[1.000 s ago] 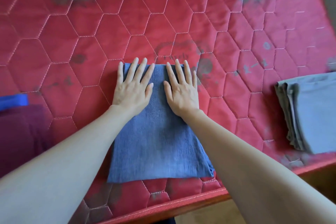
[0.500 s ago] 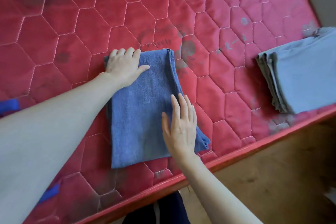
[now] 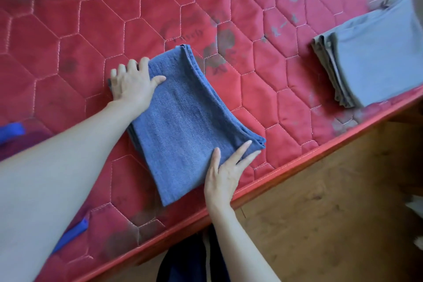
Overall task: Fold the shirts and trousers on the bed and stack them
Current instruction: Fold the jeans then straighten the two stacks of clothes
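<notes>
A pair of blue denim trousers, folded into a rectangle, lies on the red quilted mattress near its front edge. My left hand grips the fold's far left corner, fingers curled over the edge and thumb lying on top. At the near right corner is my right hand, its fingers straight, touching the cloth along its edge. A stack of folded grey garments sits to the right, close to the mattress edge.
A purple garment with a blue strip lies at the left edge, partly behind my left arm. The mattress's red border runs diagonally, and below it is brown wooden flooring.
Both hands lay flat on the top of the fold a second ago. The left moved to the far left corner and the right to the near right corner; the fold now lies turned.
</notes>
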Motion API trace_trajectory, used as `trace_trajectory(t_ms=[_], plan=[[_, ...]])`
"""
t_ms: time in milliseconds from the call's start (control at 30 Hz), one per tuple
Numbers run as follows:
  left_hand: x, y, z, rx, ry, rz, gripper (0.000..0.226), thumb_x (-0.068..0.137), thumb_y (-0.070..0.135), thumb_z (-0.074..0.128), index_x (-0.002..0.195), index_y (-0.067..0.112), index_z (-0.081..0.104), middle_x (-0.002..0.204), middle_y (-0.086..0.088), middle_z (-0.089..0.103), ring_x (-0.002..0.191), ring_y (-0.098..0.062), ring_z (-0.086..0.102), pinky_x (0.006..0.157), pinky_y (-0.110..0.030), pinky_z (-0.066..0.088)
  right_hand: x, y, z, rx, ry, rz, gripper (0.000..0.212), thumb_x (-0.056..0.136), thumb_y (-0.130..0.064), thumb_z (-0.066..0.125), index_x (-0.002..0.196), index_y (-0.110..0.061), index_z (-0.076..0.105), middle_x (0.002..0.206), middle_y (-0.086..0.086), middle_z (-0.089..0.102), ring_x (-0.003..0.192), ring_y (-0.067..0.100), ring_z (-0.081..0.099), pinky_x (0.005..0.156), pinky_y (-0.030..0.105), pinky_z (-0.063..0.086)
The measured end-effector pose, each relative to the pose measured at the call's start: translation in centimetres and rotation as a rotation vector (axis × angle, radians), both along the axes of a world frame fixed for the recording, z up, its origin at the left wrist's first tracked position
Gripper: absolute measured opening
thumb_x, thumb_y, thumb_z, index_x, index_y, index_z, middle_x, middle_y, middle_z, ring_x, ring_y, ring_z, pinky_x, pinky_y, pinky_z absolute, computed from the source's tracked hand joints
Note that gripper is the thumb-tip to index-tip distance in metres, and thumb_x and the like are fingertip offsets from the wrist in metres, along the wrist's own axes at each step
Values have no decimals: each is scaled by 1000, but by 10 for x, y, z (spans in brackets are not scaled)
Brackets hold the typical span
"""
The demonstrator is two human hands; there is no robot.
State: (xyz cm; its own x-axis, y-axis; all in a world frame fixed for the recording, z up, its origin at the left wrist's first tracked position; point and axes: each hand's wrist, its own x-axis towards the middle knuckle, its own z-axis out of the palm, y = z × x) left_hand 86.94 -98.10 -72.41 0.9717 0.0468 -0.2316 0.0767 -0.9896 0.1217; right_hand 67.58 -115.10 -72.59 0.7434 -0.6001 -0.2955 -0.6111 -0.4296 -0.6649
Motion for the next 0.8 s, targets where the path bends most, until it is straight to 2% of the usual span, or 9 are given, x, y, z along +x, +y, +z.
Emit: trace_trajectory(t_ms=[67,167,367,533,633,733,800], plan=[[-15,7,-2,-17,-25,71,65,94,56,43,140,10,39,125,-25,51,112,-44,48,96,-51,31,12,-6,-2,-22,-26,40,78,98,-37,50,154,-19,-1,159,16,-20,148,32,8,112,26,24],[-46,21,-6,-19,-70,167,64,98,48,44,150,12,28,123,-27,49,108,-45,48,92,-54,34,35,-22,-5,-68,-36,182,75,99,-36,48,155,-15,2,158,17,-20,149,33,3,113,41,33],[-114,28,-15,-4,-184,306,61,99,34,47,152,14,24,113,-29,49,96,-44,50,76,-55,41,97,-58,-8,-117,-37,532,70,101,-32,45,155,-15,4,159,14,-20,150,26,1,112,32,29],[-148,-5,-8,-65,-100,615,63,99,34,44,153,12,21,119,-28,48,99,-43,49,77,-52,39,160,-67,-8,-181,-17,815,65,102,-34,42,155,-20,8,161,10,-15,148,26,12,108,33,34],[-163,-27,0,-132,-50,747,67,97,32,48,153,11,19,123,-27,47,102,-42,49,79,-52,38,190,-65,-5,-245,39,972,63,102,-33,41,155,-20,10,161,12,-12,149,27,10,114,32,24],[-170,-24,5,-86,-99,695,70,93,29,54,152,7,22,142,-27,38,115,-44,46,88,-52,38,190,-54,2,-509,-19,1029,58,103,-29,36,155,-14,13,161,18,-3,149,30,3,120,45,8],[-167,-17,4,-16,-173,491,71,91,27,55,152,8,22,155,-23,23,135,-42,33,102,-54,31,172,-37,7,-636,-122,996,56,103,-29,35,154,-13,19,160,19,6,149,30,6,120,49,6]])
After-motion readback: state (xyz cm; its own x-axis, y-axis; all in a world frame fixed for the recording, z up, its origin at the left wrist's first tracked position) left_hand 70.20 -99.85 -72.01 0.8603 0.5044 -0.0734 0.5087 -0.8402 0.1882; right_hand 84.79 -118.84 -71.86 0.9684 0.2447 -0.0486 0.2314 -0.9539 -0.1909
